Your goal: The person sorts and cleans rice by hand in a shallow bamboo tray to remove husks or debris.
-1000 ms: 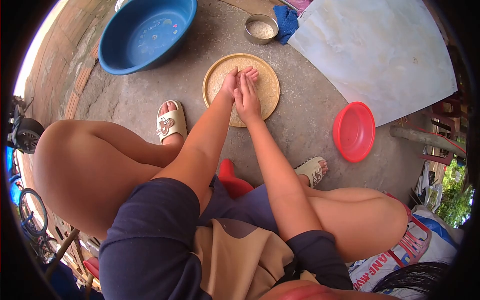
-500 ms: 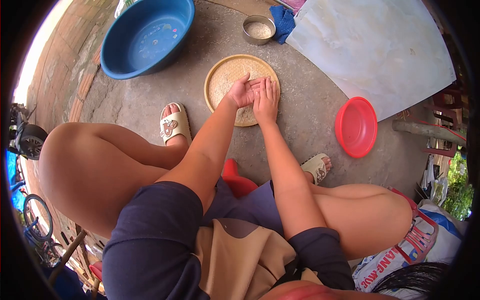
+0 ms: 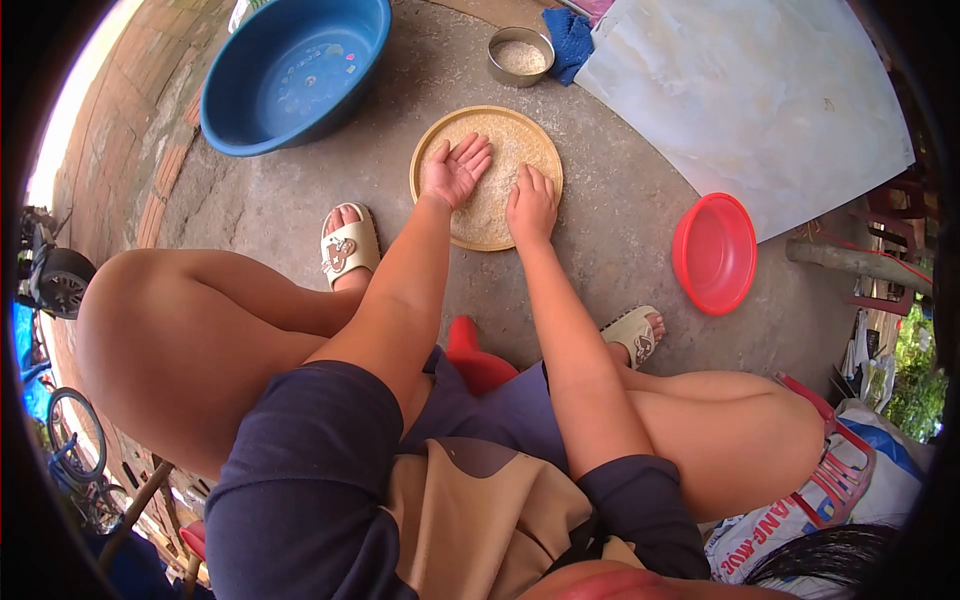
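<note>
While bending over rice-like grain (image 3: 515, 135) spread loose in a round yellowish tray (image 3: 415, 180) on the floor (image 3: 610, 150), holds left hand (image 3: 457, 172) and right hand (image 3: 532, 208) well apart from each other. Shows left palm turned up above the left side of the grain, with fingers loosely extended and nothing visibly gripped; perhaps carries a few stray specks, too small to tell. Holds the right back-up over the right side, close to the rim, with fingers bent; cannot tell from this angle whether closed on a pinch, nor whether touching the layer beneath. Leaves grain in plain sight between the two.

Reads, as a judgement, as a step of working loose grain by hand, with plenty of it lying out in the tray. Seems to call next for a light, low touch inside the rim, so as to spill nothing over the edge.

Farther out, shows a metal bowl (image 3: 517, 80) with pale contents (image 3: 518, 57), right beside a blue cloth (image 3: 568, 47); to the left, a large blue basin (image 3: 290, 90); to the right, a red basin (image 3: 715, 255) near a pale sheet (image 3: 760, 110).
</note>
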Tool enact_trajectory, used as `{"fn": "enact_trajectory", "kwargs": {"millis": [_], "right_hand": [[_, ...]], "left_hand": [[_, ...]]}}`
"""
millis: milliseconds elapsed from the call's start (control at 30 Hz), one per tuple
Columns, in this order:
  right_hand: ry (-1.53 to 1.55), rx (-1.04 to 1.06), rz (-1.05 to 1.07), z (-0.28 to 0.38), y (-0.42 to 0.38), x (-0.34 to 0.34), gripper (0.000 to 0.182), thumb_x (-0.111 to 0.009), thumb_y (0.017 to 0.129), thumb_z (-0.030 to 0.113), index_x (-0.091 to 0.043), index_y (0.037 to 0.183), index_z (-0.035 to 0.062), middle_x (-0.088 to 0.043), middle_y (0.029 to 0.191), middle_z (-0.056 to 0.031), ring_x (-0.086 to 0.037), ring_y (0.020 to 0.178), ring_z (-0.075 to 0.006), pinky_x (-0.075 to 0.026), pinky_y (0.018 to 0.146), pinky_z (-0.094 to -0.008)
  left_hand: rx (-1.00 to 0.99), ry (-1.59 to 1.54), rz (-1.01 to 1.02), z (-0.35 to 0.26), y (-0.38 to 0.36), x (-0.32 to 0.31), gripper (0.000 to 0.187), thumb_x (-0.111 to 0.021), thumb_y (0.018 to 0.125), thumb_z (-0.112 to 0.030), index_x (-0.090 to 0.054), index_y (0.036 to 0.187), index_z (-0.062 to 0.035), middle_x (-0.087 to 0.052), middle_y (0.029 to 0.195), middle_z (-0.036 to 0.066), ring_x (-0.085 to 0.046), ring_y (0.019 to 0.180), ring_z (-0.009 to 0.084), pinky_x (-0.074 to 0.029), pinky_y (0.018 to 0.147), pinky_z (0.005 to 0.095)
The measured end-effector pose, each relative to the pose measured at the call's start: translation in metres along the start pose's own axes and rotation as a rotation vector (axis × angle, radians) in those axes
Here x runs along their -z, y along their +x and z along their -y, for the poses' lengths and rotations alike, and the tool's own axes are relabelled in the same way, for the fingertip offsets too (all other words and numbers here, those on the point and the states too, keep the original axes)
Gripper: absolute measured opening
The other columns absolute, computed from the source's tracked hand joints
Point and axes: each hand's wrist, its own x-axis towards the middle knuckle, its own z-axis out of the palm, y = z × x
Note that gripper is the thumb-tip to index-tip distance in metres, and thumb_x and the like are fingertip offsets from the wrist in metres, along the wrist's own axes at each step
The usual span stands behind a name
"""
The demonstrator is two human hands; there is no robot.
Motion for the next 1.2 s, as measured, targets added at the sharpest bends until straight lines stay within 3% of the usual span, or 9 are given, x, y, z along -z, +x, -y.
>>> {"fn": "enact_trajectory", "kwargs": {"millis": [267,467,600,767,833,933,1000,1067,1200], "right_hand": [[0.108,0.03,0.188,0.002,0.004,-0.007,0.025,-0.057,0.082,0.012,-0.062,0.106,0.0069,-0.055,0.11,-0.0098,-0.052,0.105,-0.0264,-0.044,0.087,-0.0374],[0.251,-0.062,0.056,-0.017,0.002,-0.019,0.012,-0.059,0.08,0.008,-0.066,0.088,0.0039,-0.061,0.088,-0.0114,-0.061,0.082,-0.0298,-0.049,0.074,-0.0382],[0.405,-0.196,-0.056,-0.01,0.015,-0.012,0.013,-0.06,0.079,0.005,-0.066,0.089,0.0026,-0.063,0.083,-0.0132,-0.062,0.076,-0.0289,-0.05,0.071,-0.0361],[0.642,-0.036,-0.108,0.006,0.04,-0.007,0.016,-0.062,0.081,0.004,-0.066,0.096,0.0009,-0.065,0.088,-0.0135,-0.064,0.071,-0.0195,-0.05,0.064,-0.0286],[0.674,-0.09,-0.011,0.023,0.035,0.014,0.021,-0.06,0.082,0.006,-0.064,0.102,0.002,-0.063,0.095,-0.0127,-0.063,0.083,-0.0235,-0.05,0.073,-0.0316],[0.29,0.053,-0.085,0.022,0.021,0.019,0.028,-0.056,0.084,0.013,-0.058,0.111,0.0069,-0.054,0.116,-0.0095,-0.048,0.109,-0.0295,-0.041,0.092,-0.0382],[0.227,0.148,-0.029,0.018,0.003,0.01,0.029,-0.055,0.084,0.013,-0.058,0.111,0.0064,-0.053,0.115,-0.0095,-0.049,0.108,-0.0294,-0.041,0.092,-0.0383],[0.138,0.309,0.091,0.014,-0.015,0.0,0.031,-0.054,0.084,0.014,-0.057,0.114,0.0059,-0.051,0.118,-0.0097,-0.048,0.109,-0.0287,-0.041,0.093,-0.0383],[0.045,0.36,0.136,0.025,-0.034,0.003,0.027,-0.056,0.083,0.016,-0.057,0.107,0.0056,-0.05,0.114,-0.0094,-0.048,0.108,-0.0284,-0.042,0.091,-0.0385]], "left_hand": [[-0.056,0.298,-0.157,0.007,0.009,-0.006,0.05,-0.025,0.1,-0.033,-0.039,0.129,0.0053,-0.049,0.128,0.021,-0.049,0.119,0.0322,-0.042,0.1,0.0406],[-0.063,0.351,-0.182,0.01,0.013,-0.005,0.049,-0.025,0.1,-0.033,-0.043,0.123,0.0058,-0.053,0.121,0.022,-0.054,0.112,0.0318,-0.045,0.096,0.0392],[-0.003,0.423,-0.184,0.009,0.011,-0.015,0.05,-0.023,0.1,-0.033,-0.042,0.125,0.0057,-0.052,0.124,0.021,-0.052,0.116,0.0307,-0.045,0.097,0.0388],[0.18,0.444,-0.187,0.018,0.024,-0.011,0.051,-0.021,0.1,-0.034,-0.047,0.118,0.0067,-0.056,0.114,0.02,-0.057,0.106,0.0301,-0.05,0.089,0.0373],[0.175,0.363,-0.194,0.018,0.027,-0.014,0.05,-0.022,0.1,-0.033,-0.048,0.116,0.0066,-0.057,0.109,0.019,-0.058,0.101,0.0295,-0.052,0.086,0.037],[0.085,0.262,-0.311,0.016,0.027,-0.021,0.046,-0.025,0.099,-0.03,-0.052,0.111,0.0051,-0.059,0.096,0.016,-0.06,0.086,0.0252,-0.054,0.073,0.0337],[0.001,0.248,-0.421,0.009,0.026,-0.016,0.043,-0.027,0.098,-0.028,-0.054,0.108,0.0036,-0.061,0.088,0.013,-0.061,0.077,0.0215,-0.054,0.063,0.0306],[-0.075,0.234,-0.469,-0.003,0.028,0.003,0.037,-0.032,0.096,-0.026,-0.059,0.098,-0.0008,-0.054,0.067,0.003,-0.048,0.053,0.012,-0.041,0.046,0.0234],[-0.072,0.331,-0.606,-0.009,0.007,-0.006,0.037,-0.035,0.096,-0.029,-0.061,0.084,-0.0061,-0.039,0.054,-0.004,-0.025,0.042,0.007,-0.02,0.037,0.0216]]}}
